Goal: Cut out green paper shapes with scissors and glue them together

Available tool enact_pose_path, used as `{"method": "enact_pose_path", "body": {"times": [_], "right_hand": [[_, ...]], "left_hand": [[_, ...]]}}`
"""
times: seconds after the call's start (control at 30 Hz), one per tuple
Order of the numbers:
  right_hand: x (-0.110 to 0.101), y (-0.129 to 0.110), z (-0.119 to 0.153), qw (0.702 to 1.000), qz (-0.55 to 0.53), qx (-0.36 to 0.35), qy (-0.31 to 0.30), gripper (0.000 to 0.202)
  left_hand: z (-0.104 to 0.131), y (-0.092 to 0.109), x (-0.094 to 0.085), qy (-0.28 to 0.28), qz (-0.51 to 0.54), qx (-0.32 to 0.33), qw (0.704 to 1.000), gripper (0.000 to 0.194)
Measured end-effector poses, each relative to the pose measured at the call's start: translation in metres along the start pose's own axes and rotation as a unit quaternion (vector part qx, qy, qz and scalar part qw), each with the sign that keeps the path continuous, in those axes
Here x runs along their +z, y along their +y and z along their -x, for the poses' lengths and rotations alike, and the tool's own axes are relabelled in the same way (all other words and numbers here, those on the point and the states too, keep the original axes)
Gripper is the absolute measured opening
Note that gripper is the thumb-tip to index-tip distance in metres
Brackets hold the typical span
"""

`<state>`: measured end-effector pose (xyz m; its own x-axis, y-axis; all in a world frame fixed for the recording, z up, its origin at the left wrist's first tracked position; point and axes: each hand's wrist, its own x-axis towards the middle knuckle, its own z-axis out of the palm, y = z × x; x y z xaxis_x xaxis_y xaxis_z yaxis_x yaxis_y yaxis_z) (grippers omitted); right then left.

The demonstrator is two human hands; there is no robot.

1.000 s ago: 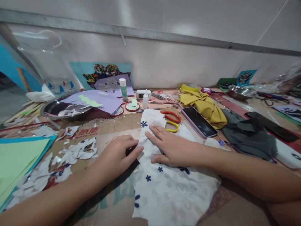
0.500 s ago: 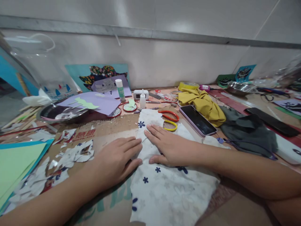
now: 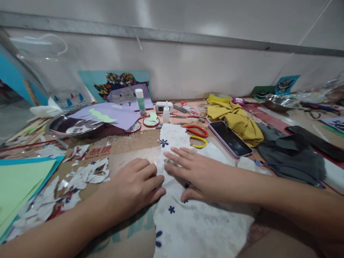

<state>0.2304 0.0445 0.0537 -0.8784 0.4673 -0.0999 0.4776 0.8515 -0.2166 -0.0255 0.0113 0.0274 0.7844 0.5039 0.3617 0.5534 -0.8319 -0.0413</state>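
A white cloth (image 3: 204,229) with dark blue flowers lies over the cardboard in front of me. At its left edge is my left hand (image 3: 137,188), its fingers curled in and the thumb and forefinger closed on the border of the fabric. My right hand (image 3: 197,175) rests flat on the upper part of the cloth, open, with fingers stretched out and the thumb apart. Just beyond it, scissors (image 3: 198,131) with one red and one yellow handle loop stick out from the cloth, their blades hidden.
White cloth scraps (image 3: 92,173) and green and blue paper sheets (image 3: 25,182) lie left. Behind are a metal bowl (image 3: 55,130) under purple paper, a glue stick (image 3: 140,101) and a small white bottle (image 3: 166,114). Right are a phone (image 3: 230,139), yellow cloth (image 3: 239,123) and dark cloth (image 3: 290,154).
My left fingers have curled from lying straight to closed at the cloth's edge. My right hand has shifted slightly toward me, thumb wider apart. The whole view has shifted a little.
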Motion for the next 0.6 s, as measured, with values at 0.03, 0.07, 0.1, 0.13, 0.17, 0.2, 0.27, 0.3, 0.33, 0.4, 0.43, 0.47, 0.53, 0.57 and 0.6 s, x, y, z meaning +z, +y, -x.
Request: {"method": "enact_pose_path", "body": {"times": [0.03, 0.07, 0.1, 0.13, 0.17, 0.2, 0.27, 0.3, 0.33, 0.4, 0.43, 0.47, 0.53, 0.57, 0.6], "right_hand": [[0.0, -0.003, 0.002, 1.0, -0.006, -0.023, -0.011, 0.081], [-0.001, -0.005, 0.004, 0.999, -0.01, -0.037, -0.021, 0.076], [-0.001, -0.007, 0.006, 0.999, -0.009, -0.04, -0.027, 0.075], [-0.001, -0.008, 0.008, 0.999, -0.005, -0.039, -0.026, 0.077], [-0.001, -0.008, 0.01, 0.999, 0.001, -0.038, -0.022, 0.081], [-0.001, -0.008, 0.011, 0.999, 0.006, -0.043, -0.018, 0.084], [0.0, -0.009, 0.015, 0.997, 0.006, -0.072, -0.008, 0.088], [0.001, -0.009, 0.017, 0.996, 0.003, -0.092, -0.008, 0.087], [0.003, -0.01, 0.019, 0.994, 0.001, -0.11, -0.008, 0.086], [0.005, -0.01, 0.024, 0.991, 0.001, -0.13, -0.015, 0.082], [0.005, -0.01, 0.027, 0.991, 0.001, -0.135, -0.021, 0.081], [0.005, -0.011, 0.03, 0.99, 0.002, -0.139, -0.03, 0.08], [-0.001, -0.013, 0.037, 0.987, -0.001, -0.158, -0.04, 0.078], [-0.006, -0.015, 0.041, 0.985, -0.003, -0.164, -0.046, 0.077], [-0.012, -0.019, 0.044, 0.985, -0.007, -0.167, -0.05, 0.075]], "left_hand": [[0.0, -0.001, 0.0, 0.003, 0.016, -0.005, 1.0, 0.022], [0.0, -0.002, 0.001, 0.005, 0.035, -0.013, 0.999, 0.022], [0.001, -0.003, 0.001, 0.007, 0.055, -0.026, 0.998, 0.022], [0.001, -0.004, 0.001, 0.004, 0.072, -0.041, 0.997, 0.022], [0.001, -0.006, 0.001, 0.003, 0.083, -0.058, 0.995, 0.022], [0.001, -0.007, 0.001, 0.004, 0.087, -0.075, 0.993, 0.022], [0.001, -0.01, 0.002, 0.002, 0.082, -0.091, 0.992, 0.024], [0.001, -0.011, 0.003, -0.007, 0.076, -0.09, 0.993, 0.033], [0.001, -0.012, 0.004, -0.024, 0.071, -0.085, 0.994, 0.043], [0.001, -0.014, 0.007, -0.078, 0.065, -0.08, 0.992, 0.059], [0.001, -0.015, 0.008, -0.106, 0.065, -0.088, 0.988, 0.064], [0.001, -0.016, 0.009, -0.13, 0.065, -0.102, 0.984, 0.067], [0.001, -0.018, 0.009, -0.161, 0.065, -0.132, 0.976, 0.074], [0.001, -0.019, 0.008, -0.169, 0.064, -0.142, 0.973, 0.078], [0.001, -0.02, 0.008, -0.174, 0.063, -0.149, 0.971, 0.081]]}}
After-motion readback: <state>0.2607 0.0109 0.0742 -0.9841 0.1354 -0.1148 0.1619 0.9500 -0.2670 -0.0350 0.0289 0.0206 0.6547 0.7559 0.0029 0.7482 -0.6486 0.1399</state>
